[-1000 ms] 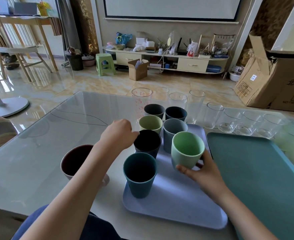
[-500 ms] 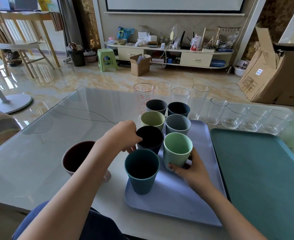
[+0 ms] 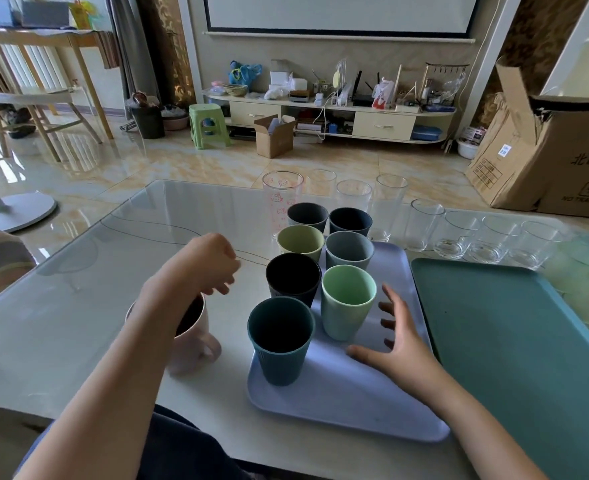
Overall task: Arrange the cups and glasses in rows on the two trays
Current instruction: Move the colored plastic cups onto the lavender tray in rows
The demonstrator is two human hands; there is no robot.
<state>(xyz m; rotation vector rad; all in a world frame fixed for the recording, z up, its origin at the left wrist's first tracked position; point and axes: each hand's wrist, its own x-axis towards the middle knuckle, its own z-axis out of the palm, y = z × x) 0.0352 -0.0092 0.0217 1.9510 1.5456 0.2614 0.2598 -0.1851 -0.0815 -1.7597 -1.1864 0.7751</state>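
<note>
both hands hold nothing, left hand (image 3: 213, 263) loosely curled, right hand (image 3: 398, 337) spread; the near-left pink mug (image 3: 190, 336) looks heavy, rigid, best gripped by its handle.

A home living room was shown by a projector screen (image 3: 338, 12), a cluttered media cabinet (image 3: 383, 124) and a marble-tiled floor (image 3: 182, 164).
</note>
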